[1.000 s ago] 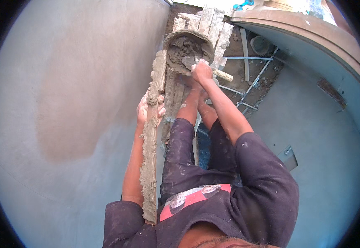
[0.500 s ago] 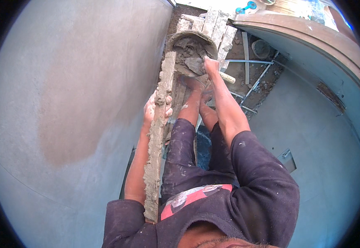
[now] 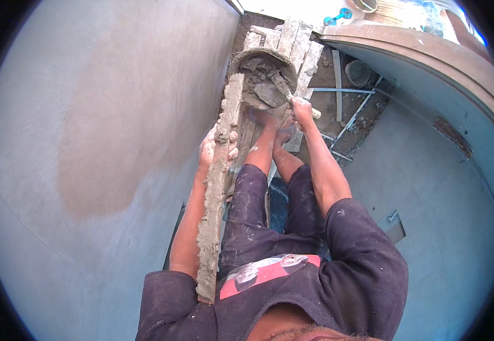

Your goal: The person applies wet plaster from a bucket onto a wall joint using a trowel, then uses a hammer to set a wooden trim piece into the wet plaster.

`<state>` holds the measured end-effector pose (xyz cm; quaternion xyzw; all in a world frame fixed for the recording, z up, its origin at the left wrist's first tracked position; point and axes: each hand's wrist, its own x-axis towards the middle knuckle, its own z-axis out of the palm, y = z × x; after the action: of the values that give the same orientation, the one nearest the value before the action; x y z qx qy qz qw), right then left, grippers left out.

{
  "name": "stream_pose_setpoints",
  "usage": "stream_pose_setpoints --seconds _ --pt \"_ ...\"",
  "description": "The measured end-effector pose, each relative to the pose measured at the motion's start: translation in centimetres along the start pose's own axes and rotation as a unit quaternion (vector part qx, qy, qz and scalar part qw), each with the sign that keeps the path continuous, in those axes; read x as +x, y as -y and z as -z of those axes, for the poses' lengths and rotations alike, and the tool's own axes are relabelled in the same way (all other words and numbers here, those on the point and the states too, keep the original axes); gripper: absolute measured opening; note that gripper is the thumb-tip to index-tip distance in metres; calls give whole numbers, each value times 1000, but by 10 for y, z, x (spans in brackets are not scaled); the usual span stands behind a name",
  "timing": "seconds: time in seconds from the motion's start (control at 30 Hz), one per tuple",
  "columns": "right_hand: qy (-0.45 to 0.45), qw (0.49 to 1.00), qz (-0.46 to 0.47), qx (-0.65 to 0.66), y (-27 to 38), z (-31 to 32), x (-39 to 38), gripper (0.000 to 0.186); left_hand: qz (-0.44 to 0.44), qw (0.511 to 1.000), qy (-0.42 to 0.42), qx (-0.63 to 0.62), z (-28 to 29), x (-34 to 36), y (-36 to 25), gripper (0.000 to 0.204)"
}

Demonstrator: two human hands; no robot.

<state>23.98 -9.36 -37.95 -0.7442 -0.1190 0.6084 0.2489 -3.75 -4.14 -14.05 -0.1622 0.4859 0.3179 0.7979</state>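
Observation:
My left hand is closed around a long wooden straightedge, whose upper side carries a thick layer of wet grey mortar. It slants from beside the bucket down to my left upper arm. In my right hand is the light-coloured handle of a trowel. The trowel's blade lies against the mortar inside a round bucket. The bucket sits just beyond my feet, and the straightedge's far end overlaps its left side.
A tall plastered wall with a darker damp patch rises along my left. White-smeared planks lie behind the bucket. To the right are thin pipes, a second bucket, a curved ledge and a recessed wall box.
My right hand has drawn back toward me and slightly right, exposing more of the trowel's neck. The blade stays in the bucket. My left hand and the straightedge have barely moved.

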Motion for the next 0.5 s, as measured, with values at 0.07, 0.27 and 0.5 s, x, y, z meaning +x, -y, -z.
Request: stream_pose_setpoints --seconds 0.07,0.27,0.5 --pt "-105 947 149 -263 -38 4 41 28 11 1000 15 25 -11 6 -4 30" --pt "-140 910 133 -367 -5 -51 58 47 -17 999 -9 27 -2 5 -2 28" --pt "-4 990 -96 104 24 -57 25 18 -17 999 -33 -1 -1 -2 1 27"
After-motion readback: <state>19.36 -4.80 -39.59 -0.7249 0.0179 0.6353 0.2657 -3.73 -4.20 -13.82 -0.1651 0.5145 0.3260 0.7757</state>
